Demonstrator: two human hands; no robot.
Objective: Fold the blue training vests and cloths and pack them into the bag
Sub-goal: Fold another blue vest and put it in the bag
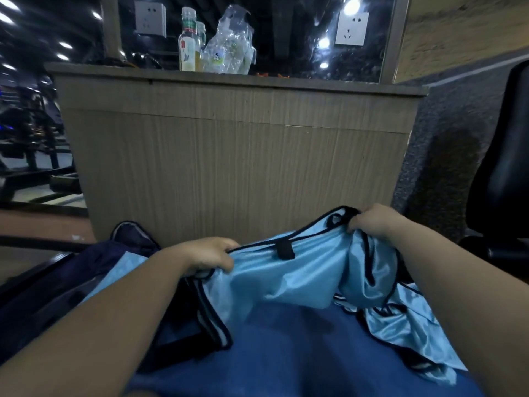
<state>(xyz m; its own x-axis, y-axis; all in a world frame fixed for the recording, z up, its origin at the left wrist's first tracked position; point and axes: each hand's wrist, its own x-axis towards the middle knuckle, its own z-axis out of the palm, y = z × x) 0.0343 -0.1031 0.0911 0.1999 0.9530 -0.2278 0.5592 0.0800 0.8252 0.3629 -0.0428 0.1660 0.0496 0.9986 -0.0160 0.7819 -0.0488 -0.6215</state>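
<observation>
A dark blue cloth was spread beneath a light blue vest, pinched at its trimmed edge by left hand and right hand, with the bag beside the left; the edge was best kept taut and level.

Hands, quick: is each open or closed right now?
Left hand: closed on the black edge of the shiny light-blue training vest.
Right hand: closed on the same vest's trim.

Light blue vests lie crumpled on a dark blue cloth surface, beside a navy bag.
</observation>
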